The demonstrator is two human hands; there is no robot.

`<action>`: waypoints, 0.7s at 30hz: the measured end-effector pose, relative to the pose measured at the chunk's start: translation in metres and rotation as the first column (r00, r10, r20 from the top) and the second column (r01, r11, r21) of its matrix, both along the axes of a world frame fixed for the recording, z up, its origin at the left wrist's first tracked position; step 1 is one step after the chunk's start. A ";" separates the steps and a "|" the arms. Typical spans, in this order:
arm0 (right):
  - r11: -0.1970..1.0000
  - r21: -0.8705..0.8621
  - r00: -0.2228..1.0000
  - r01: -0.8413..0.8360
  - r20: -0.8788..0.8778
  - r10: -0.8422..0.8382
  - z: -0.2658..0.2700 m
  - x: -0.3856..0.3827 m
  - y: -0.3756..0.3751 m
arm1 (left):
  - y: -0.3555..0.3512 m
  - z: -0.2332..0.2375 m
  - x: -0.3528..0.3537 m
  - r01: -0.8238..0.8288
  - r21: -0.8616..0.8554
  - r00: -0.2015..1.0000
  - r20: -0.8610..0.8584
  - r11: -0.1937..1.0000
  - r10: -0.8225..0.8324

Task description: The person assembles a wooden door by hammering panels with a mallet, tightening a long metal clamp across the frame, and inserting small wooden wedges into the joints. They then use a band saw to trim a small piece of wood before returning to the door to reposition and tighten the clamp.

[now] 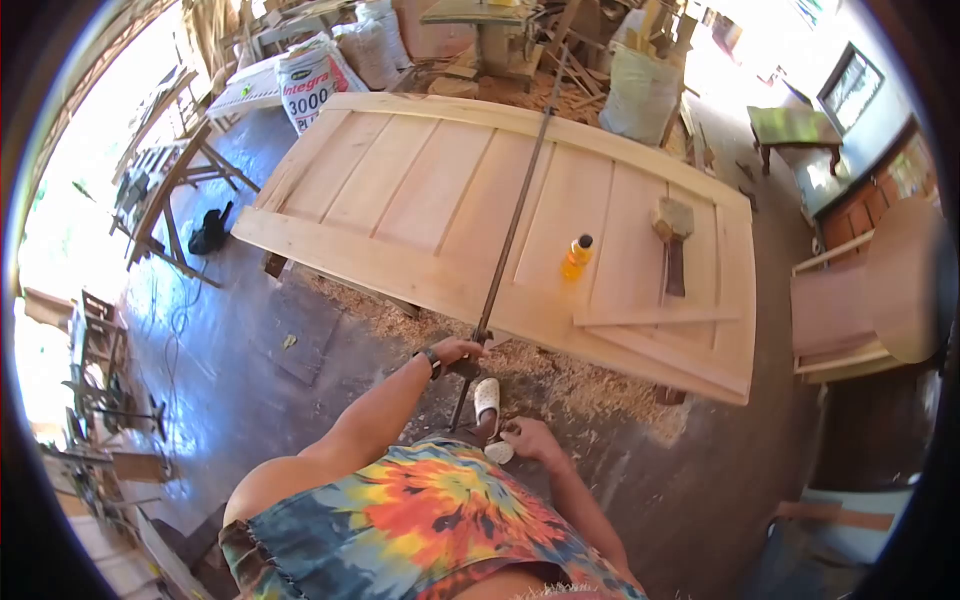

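A large panelled wooden door [480, 190] lies flat on supports. Across its width runs a long dark metal bar clamp [517, 215], whose near end sticks out past the door's front edge. My left hand [458, 352], with a watch on the wrist, is closed round the clamp near that edge. Lower and to the right, my right hand [532, 440] hangs near my body with its fingers curled; whether it holds anything is too small to make out. On the door stand a bottle of orange liquid [577, 257] and a wooden mallet [673, 240]. A thin wooden strip [660, 317] lies near them.
Wood shavings [570, 385] cover the floor under the door's front edge. A wooden trestle [175, 200] stands at the left. Filled sacks [305, 82] and scrap wood are behind the door. At the right are a small green-topped table [795, 128] and a wooden chair-like piece [835, 310].
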State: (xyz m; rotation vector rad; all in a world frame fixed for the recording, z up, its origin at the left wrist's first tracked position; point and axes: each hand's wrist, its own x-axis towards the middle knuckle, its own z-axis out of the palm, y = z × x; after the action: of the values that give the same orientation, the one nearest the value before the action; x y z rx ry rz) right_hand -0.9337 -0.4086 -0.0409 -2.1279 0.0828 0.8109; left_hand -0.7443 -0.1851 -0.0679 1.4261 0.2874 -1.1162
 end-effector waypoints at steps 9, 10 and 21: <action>0.758 0.470 0.805 0.452 0.152 -0.574 0.029 -0.022 0.057 | -0.061 0.089 -0.015 -0.064 -0.008 0.997 -0.037 0.998 0.064; 0.690 0.536 0.803 0.487 0.036 -0.595 0.051 -0.021 0.057 | -0.070 0.094 -0.019 -0.106 -0.016 0.994 0.018 0.994 0.106; 0.700 0.166 0.668 0.695 0.212 -0.713 0.068 -0.013 0.031 | -0.133 0.109 -0.019 0.044 -0.071 0.995 0.088 0.997 -0.038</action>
State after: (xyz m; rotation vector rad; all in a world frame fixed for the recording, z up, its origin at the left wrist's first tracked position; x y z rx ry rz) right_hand -0.9468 -0.3774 0.0273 -1.8747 0.6920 0.0561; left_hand -0.7632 -0.3185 0.0410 1.4169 0.1553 -1.0841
